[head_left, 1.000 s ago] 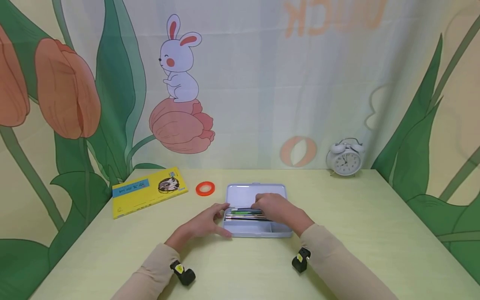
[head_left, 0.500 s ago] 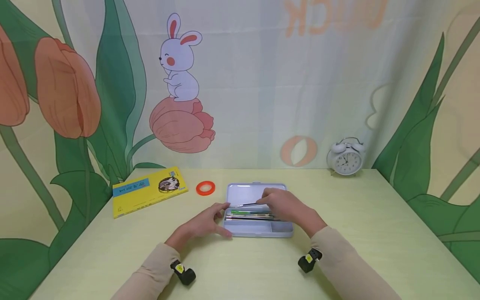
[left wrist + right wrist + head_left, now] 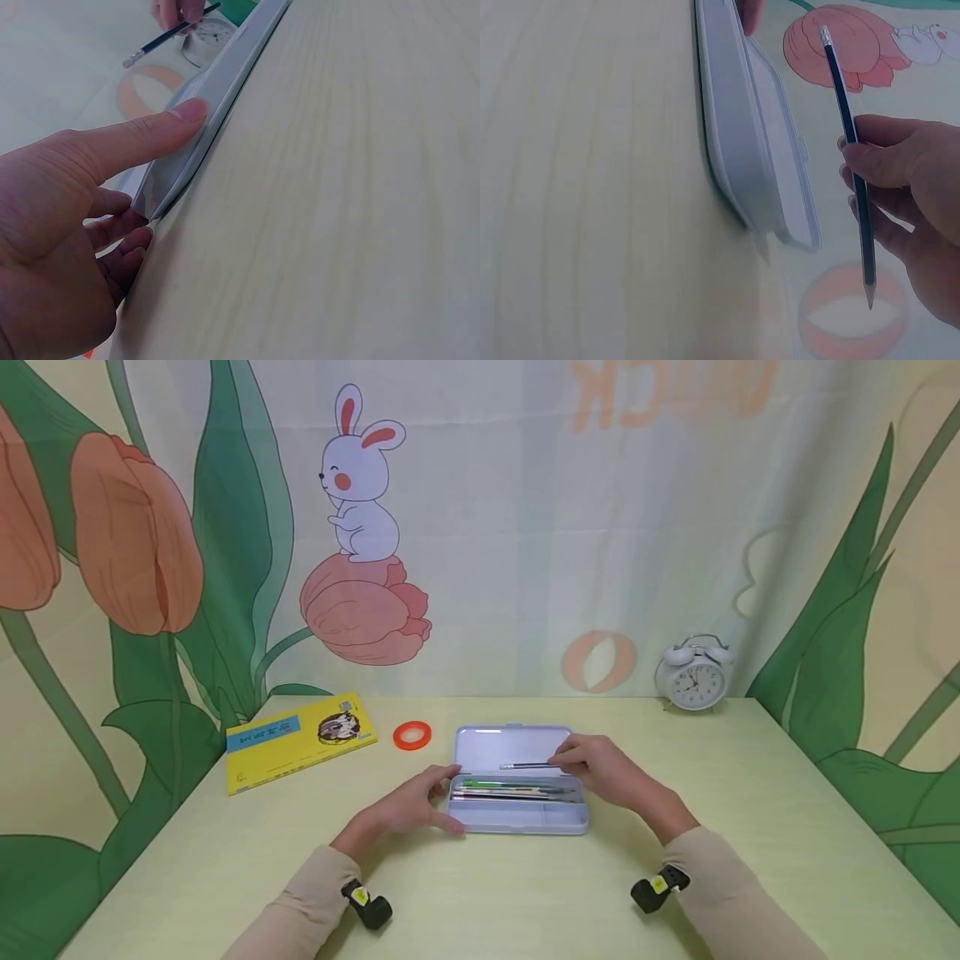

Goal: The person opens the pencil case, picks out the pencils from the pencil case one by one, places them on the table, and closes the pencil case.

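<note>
A pale blue-white pencil case (image 3: 495, 817) lies with its lid up on the table, several pencils (image 3: 502, 792) in its back compartment. My left hand (image 3: 408, 802) holds the case's left end; in the left wrist view its thumb (image 3: 150, 139) lies along the front side and the fingertips touch the end. Above the case's right part, my right hand (image 3: 611, 768) pinches a dark pencil (image 3: 531, 766) with a white eraser. In the right wrist view this pencil (image 3: 842, 86) is whole, its sharpened tip past the fingers, apart from the case.
An orange-red tape roll (image 3: 412, 736) lies behind and left of the case. Farther left is a yellow book (image 3: 300, 756). A white alarm clock (image 3: 694, 681) stands at the table's back right, before a printed curtain (image 3: 495, 527).
My right hand has lifted the dark pencil out of the case and moved it to the right. The left hand has stayed at the case's left end.
</note>
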{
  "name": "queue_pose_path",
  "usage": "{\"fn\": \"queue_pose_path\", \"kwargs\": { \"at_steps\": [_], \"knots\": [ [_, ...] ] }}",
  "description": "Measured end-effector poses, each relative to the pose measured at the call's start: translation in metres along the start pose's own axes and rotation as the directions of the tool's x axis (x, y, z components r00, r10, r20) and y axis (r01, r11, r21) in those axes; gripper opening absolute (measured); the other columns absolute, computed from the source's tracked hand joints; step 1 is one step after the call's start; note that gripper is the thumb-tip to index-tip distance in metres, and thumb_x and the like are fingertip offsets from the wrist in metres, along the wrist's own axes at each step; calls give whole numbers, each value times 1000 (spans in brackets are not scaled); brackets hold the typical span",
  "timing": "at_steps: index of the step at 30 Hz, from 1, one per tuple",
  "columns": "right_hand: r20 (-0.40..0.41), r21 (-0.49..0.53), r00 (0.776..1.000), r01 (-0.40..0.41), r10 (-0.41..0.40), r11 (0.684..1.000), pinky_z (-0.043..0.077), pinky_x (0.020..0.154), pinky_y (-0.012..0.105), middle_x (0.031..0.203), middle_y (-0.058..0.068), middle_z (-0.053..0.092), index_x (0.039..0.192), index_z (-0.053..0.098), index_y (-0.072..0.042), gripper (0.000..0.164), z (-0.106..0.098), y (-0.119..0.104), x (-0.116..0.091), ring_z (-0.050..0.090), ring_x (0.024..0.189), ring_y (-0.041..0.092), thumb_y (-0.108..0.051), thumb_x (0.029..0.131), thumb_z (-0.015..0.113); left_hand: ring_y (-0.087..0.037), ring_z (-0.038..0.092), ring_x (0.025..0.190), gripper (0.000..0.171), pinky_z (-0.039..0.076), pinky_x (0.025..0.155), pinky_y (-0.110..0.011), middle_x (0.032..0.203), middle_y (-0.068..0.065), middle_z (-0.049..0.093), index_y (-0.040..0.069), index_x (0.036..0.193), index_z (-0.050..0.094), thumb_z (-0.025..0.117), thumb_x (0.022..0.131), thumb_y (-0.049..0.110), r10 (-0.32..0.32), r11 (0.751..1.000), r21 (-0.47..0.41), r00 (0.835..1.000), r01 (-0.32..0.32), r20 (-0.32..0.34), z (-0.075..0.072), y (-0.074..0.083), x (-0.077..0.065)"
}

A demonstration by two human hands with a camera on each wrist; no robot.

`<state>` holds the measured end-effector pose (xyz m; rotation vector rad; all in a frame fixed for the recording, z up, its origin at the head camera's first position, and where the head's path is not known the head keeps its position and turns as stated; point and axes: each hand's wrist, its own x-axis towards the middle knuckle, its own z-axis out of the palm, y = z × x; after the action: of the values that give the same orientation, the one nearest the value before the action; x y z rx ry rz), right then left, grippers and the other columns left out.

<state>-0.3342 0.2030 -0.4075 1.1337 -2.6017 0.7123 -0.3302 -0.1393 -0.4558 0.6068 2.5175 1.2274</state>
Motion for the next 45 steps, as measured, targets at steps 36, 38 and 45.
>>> {"fn": "queue_pose_path", "kwargs": {
  "at_steps": [36, 38, 45],
  "knots": [
    [73, 84, 946, -320, 315, 944, 54, 83, 42, 97, 4, 72, 104, 78, -3, 22, -46, 83, -61, 65, 92, 23, 9, 88, 68, -26, 44, 116, 100, 39, 101, -45, 128, -4, 49, 13, 154, 39, 92, 71, 33, 0, 1000, 1, 1000, 0, -7, 1, -4, 4],
    [104, 96, 943, -326, 316, 941, 53, 85, 45, 98, 6, 72, 104, 78, -2, 22, -46, 87, -64, 65, 94, 25, 9, 88, 67, -26, 44, 116, 101, 39, 102, -46, 128, -3, 49, 13, 154, 39, 92, 71, 33, -3, 1000, 4, 1000, 3, -7, 1, -4, 3],
    [188, 124, 921, -366, 341, 922, 48, 90, 51, 101, 6, 73, 102, 79, -4, 23, -44, 91, -71, 64, 98, 26, 9, 87, 67, -27, 44, 117, 101, 38, 104, -48, 129, -5, 49, 12, 154, 38, 92, 72, 32, 7, 1000, -2, 1000, -7, -2, 0, -4, 3]
  ]
}}
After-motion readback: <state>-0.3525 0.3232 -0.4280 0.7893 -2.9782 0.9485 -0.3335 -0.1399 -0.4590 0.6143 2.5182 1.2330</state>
